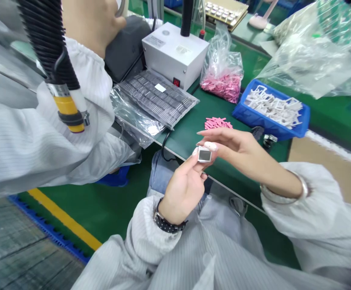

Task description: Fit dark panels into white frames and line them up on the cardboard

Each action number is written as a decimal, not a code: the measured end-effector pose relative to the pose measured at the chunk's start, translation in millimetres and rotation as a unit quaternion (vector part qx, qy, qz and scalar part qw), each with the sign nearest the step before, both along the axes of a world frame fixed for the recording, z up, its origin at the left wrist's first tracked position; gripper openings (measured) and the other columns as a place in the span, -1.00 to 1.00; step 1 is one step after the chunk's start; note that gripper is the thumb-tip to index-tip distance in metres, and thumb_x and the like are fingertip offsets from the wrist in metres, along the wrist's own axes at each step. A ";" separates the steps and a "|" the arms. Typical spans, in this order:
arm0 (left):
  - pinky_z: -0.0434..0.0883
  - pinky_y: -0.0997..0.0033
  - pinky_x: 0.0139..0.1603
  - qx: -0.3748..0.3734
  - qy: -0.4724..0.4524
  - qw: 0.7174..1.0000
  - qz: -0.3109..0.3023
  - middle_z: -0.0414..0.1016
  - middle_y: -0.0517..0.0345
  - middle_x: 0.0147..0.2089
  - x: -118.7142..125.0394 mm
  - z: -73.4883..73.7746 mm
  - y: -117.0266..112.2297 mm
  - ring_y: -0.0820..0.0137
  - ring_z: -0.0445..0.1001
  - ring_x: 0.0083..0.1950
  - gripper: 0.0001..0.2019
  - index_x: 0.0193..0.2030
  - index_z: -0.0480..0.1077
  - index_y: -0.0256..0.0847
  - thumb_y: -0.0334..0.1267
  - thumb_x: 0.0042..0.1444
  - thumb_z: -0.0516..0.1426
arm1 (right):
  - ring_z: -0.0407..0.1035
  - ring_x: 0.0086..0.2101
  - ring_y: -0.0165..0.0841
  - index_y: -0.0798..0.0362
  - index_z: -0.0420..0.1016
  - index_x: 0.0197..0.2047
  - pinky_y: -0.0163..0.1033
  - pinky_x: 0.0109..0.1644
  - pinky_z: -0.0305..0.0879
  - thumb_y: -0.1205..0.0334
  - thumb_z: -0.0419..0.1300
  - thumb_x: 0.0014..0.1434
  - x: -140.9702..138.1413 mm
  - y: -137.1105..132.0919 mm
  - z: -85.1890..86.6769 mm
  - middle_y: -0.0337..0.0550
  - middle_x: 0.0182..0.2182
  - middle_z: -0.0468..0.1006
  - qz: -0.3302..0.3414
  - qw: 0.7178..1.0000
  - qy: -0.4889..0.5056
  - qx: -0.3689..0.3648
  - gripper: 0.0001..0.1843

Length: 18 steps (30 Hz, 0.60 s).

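Observation:
My left hand [185, 191] pinches a small white square part with a dark grey window [204, 155] between thumb and fingers, just over the table's front edge. From the right, my right hand [238, 150] closes on the same part, its thumb at the upper edge and its other fingers partly hidden behind. Behind my fingers lies a pile of pink strips [217, 123] on the green table mat [187, 139]. A blue bin [302, 123] of white plastic frames [273, 106] stands beyond my right wrist.
A clear bag of pink strips [223, 85] stands beside a white machine box [175, 50]. Bagged rows of dark parts [160, 96] lie at the table's left. A black corrugated hose [44, 38] hangs near a co-worker's sleeve [81, 84]. Plastic bags [317, 56] are heaped far right.

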<state>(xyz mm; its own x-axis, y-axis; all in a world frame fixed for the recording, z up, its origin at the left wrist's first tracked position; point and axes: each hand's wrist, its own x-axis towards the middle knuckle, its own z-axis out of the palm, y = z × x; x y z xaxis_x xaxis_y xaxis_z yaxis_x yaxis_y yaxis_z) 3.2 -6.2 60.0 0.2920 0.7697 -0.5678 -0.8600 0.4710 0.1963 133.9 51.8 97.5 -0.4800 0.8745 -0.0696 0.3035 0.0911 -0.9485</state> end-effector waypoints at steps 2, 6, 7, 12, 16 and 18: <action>0.15 0.52 -0.33 0.000 -0.008 1.000 0.006 0.54 0.21 -0.34 0.7 -0.1 0.1 0.52 0.45 -0.21 -0.75 -0.31 0.51 -0.19 -0.30 0.27 0.02 | 0.48 -0.40 -0.41 0.07 0.49 -0.08 -0.30 -0.33 0.48 0.10 0.24 0.16 -3.7 -2.8 -4.9 -0.15 -0.26 0.59 -0.003 0.999 0.019 -0.034 -0.70; 0.17 0.52 -0.34 0.003 -0.019 1.000 0.007 0.53 0.21 -0.31 1.2 -2.0 0.4 0.54 0.44 -0.25 -0.76 -0.35 0.49 -0.21 -0.32 0.26 0.03 | 0.50 -0.38 -0.37 0.11 0.51 -0.10 -0.25 -0.30 0.50 0.12 0.25 0.15 -7.0 -4.8 -12.8 -0.15 -0.35 0.60 -0.012 0.998 0.009 -0.056 -0.70; 0.17 0.52 -0.34 0.002 -0.020 1.000 0.005 0.53 0.20 -0.29 1.0 -2.3 0.6 0.53 0.44 -0.24 -0.77 -0.34 0.50 -0.22 -0.32 0.26 0.03 | 0.50 -0.39 -0.37 0.12 0.52 -0.11 -0.24 -0.29 0.49 0.12 0.25 0.15 -7.2 -5.2 -14.5 -0.16 -0.37 0.60 -0.014 0.999 0.005 -0.053 -0.70; 0.20 0.55 -0.32 0.018 -0.016 1.000 -0.017 0.56 0.13 -0.22 0.2 -3.3 2.0 0.53 0.44 -0.17 -0.75 -0.26 0.51 -0.23 -0.34 0.27 0.00 | 0.49 -0.40 -0.38 0.13 0.53 -0.09 -0.25 -0.29 0.45 0.17 0.26 0.11 -7.2 -7.7 -21.1 -0.16 -0.36 0.61 -0.037 0.999 0.014 -0.026 -0.69; 0.21 0.56 -0.31 0.015 -0.019 0.999 -0.034 0.56 0.13 -0.23 -0.3 -6.0 3.6 0.53 0.42 -0.17 -0.73 -0.29 0.52 -0.22 -0.32 0.27 -0.02 | 0.48 -0.40 -0.37 0.13 0.52 -0.06 -0.25 -0.31 0.44 0.19 0.25 0.11 -6.2 -8.7 -22.6 -0.14 -0.32 0.61 -0.038 0.999 0.004 -0.013 -0.68; 0.20 0.54 -0.32 0.010 -0.022 0.999 -0.043 0.56 0.14 -0.24 -1.0 -7.2 4.3 0.52 0.42 -0.16 -0.74 -0.27 0.52 -0.20 -0.31 0.26 -0.01 | 0.48 -0.40 -0.38 0.12 0.51 -0.04 -0.24 -0.30 0.45 0.19 0.25 0.12 -5.0 -9.3 -22.3 -0.14 -0.32 0.60 -0.033 0.999 0.003 -0.015 -0.66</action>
<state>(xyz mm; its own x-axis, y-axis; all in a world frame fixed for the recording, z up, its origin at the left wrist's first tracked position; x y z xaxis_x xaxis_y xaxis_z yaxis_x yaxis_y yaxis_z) 2.2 -1.9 52.8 0.3822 0.7520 -0.5371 -0.8246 0.5399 0.1691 128.8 42.5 75.1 -0.4225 0.9016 -0.0933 0.3031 0.0436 -0.9520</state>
